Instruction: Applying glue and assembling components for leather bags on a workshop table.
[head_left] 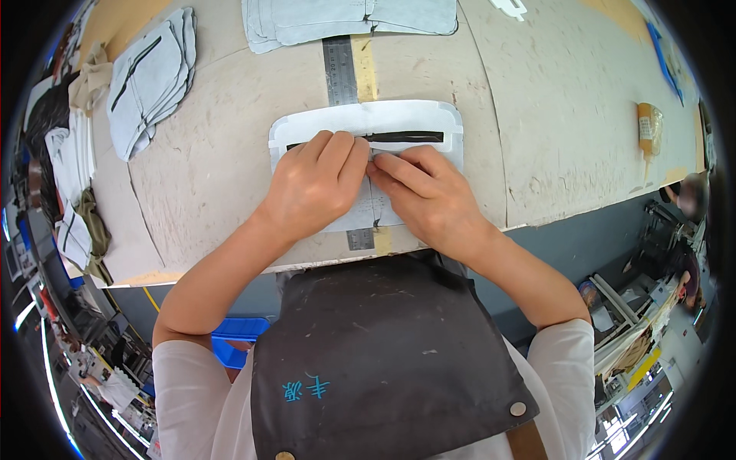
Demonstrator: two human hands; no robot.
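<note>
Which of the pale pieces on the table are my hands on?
The single piece over the ruler, under your left hand and right hand; the far stack and left stack are untouched.

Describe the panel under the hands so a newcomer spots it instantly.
On the beige table, follow the grey ruler toward the dark apron. Over it lies a pale panel with a black strip. Unlike the far panel stack and the left panel stack, it has the left hand and right hand on it.

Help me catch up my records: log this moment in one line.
left hand: on pale panel; right hand: on same panel; black strip: across panel; stacked pieces: ahead; bottle: right side
</note>
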